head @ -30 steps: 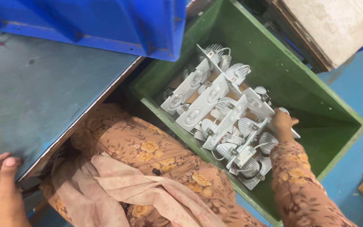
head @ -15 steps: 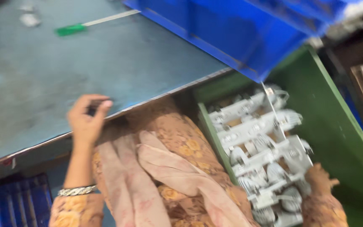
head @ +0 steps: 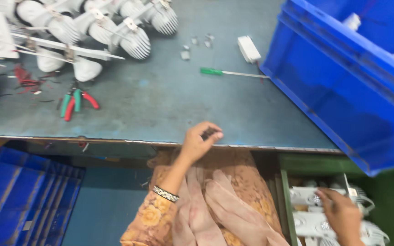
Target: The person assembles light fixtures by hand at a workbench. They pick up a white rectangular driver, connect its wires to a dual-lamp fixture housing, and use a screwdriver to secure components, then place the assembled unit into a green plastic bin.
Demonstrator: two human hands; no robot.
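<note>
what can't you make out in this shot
- Small dark thing in left hand, head view: fingers curl over it, kind unclear.
- Right hand grip on white fixtures: motion blur.
- Blue crate contents: wall and frame edge hide them.
- Small parts: too small.

This is looking like a small assembly workshop for light fittings. White ribbed lamp housings [head: 135, 43] are lying in rows at the upper left of the frame on a worn grey-blue desk [head: 160, 100]. Red and green pliers [head: 75, 103] are resting at left centre, and a green-handled screwdriver [head: 231, 72] is lying near the top centre. A big blue plastic crate [head: 343, 86] is filling the right side, while a green bin [head: 391, 200] at the lower right is holding more white fittings [head: 306, 197].
</note>
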